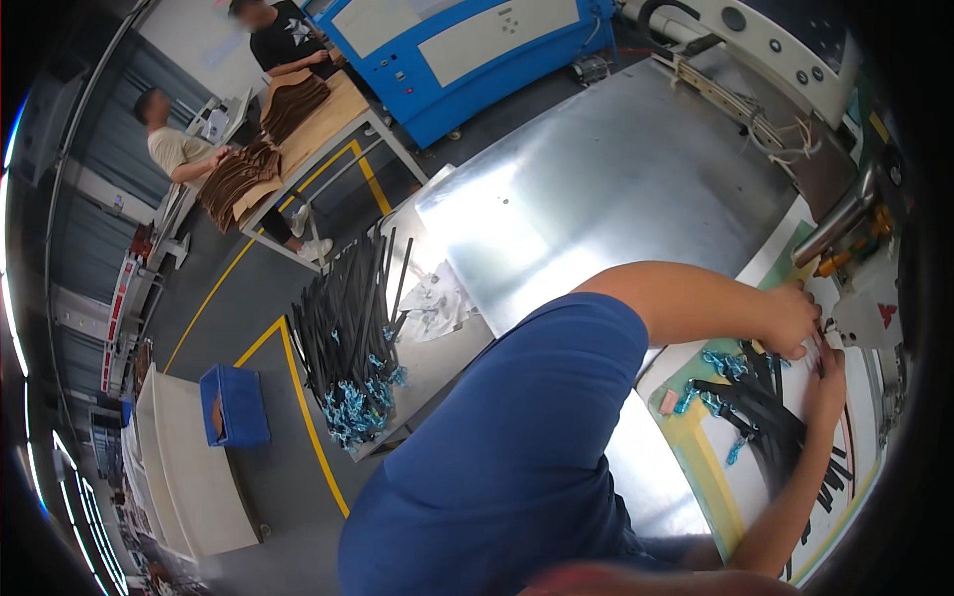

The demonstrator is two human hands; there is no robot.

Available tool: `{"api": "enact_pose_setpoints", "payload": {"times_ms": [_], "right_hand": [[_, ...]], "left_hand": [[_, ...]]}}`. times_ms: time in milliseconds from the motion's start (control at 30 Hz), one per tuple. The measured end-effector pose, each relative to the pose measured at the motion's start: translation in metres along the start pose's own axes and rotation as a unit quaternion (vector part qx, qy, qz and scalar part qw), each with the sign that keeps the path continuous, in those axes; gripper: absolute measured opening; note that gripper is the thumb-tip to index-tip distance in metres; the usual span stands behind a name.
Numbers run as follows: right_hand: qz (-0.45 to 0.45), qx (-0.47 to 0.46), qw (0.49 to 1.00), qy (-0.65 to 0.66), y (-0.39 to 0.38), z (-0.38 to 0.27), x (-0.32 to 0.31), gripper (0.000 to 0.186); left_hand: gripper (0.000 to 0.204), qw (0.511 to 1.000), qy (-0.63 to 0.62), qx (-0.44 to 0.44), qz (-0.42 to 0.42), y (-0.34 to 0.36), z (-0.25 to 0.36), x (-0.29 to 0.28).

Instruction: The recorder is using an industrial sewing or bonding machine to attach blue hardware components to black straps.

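Observation:
My left hand [795, 318], below a blue sleeve, is curled at the head of a machine [855, 318] on the right; what its fingers hold is hidden. My right hand [828, 377] is just below it, fingers closed on a dark strap [821, 360] at the machine. Beside both hands, black straps [755, 417] with light-blue wrapped metal clips [725, 364] lie on the white-and-green work board [717, 467]. A larger pile of black straps [338, 308] with similar clips [353, 412] lies on a metal surface to the left.
A broad metal tabletop [596, 169] stretches beyond my arms. At upper left, two people [184, 144] [283, 40] stand at a wooden table [343, 99] with brown pieces. A blue cabinet machine [437, 99] stands at the back; a blue bin [243, 407] sits left.

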State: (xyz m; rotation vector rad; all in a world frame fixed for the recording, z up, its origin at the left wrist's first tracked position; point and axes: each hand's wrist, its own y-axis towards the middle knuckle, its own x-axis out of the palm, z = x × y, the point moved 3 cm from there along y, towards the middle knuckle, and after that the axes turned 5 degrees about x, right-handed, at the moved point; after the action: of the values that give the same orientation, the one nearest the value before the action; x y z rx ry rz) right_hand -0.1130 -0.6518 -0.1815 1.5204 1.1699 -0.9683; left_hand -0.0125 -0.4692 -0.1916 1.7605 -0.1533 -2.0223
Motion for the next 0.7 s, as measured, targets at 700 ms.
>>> {"api": "enact_pose_setpoints", "payload": {"times_ms": [700], "right_hand": [[-0.035,-0.005,0.999,-0.001,-0.012,0.044,-0.02,0.05]], "left_hand": [[0.049,0.998,0.057,0.024,-0.026,0.003,-0.006,-0.006]]}}
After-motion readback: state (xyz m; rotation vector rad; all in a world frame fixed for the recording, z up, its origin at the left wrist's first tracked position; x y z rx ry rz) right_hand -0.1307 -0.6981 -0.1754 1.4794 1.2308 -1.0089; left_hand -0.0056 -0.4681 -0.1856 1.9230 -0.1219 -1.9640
